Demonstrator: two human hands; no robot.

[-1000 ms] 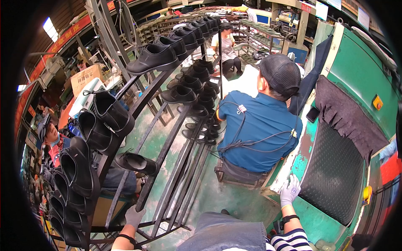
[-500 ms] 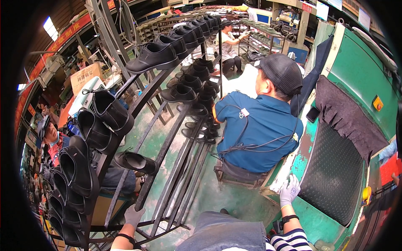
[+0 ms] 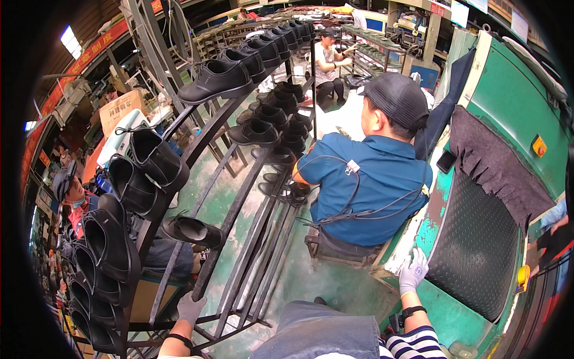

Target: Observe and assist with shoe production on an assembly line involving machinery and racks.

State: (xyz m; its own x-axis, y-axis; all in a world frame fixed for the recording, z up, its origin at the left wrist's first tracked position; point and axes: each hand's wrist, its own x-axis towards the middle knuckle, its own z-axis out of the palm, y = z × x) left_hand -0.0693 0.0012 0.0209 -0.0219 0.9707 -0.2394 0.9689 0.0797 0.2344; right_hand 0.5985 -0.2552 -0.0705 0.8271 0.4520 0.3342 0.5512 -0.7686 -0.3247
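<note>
Left grip (image 3: 190, 309) touches a rack rail (image 3: 208, 272), probably steadying it, closure unclear; beyond it sits a black shoe (image 3: 194, 232); right grip (image 3: 413, 271) rests loosely spread on the green machine (image 3: 514, 113), likely bracing

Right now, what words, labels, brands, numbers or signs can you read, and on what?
I won't quote wording; here's where text stands.
Banner, red: large yellow characters, partly legible.
Carton, brown: dark characters, legible in part.
Right glove: small blue mark, too small to read.
Red sign, top right: too small.
White papers, top right: any text too small.
Small red sign, far left: too small.
</note>
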